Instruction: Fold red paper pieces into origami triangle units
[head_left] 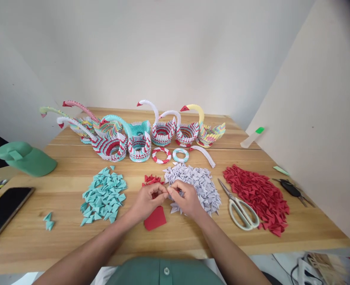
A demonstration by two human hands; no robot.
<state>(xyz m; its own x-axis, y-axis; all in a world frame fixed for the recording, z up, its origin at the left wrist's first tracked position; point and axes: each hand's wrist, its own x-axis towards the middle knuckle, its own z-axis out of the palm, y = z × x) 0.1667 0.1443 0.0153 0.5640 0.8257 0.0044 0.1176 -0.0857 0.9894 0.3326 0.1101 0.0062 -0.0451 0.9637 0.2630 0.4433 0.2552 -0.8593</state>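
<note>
My left hand (151,199) and my right hand (186,196) meet fingertip to fingertip above the table, both closed in a pinch. Whatever lies between the fingertips is too small to name. Just below my left hand lies a flat red paper piece (155,219). Small folded red pieces (152,179) are behind that hand. A heap of pale lilac folded paper pieces (203,186) spreads behind and beside my right hand. Teal folded pieces (105,196) form a heap to the left, and a large red heap (258,194) is at the right.
Several folded-paper swans (113,146) stand at the back, with two paper rings (180,150) and a curved lilac neck (204,152) before them. Scissors (240,209), keys (293,189) and a glue bottle (252,137) are right; a phone (6,209) and green cap (29,160) are left.
</note>
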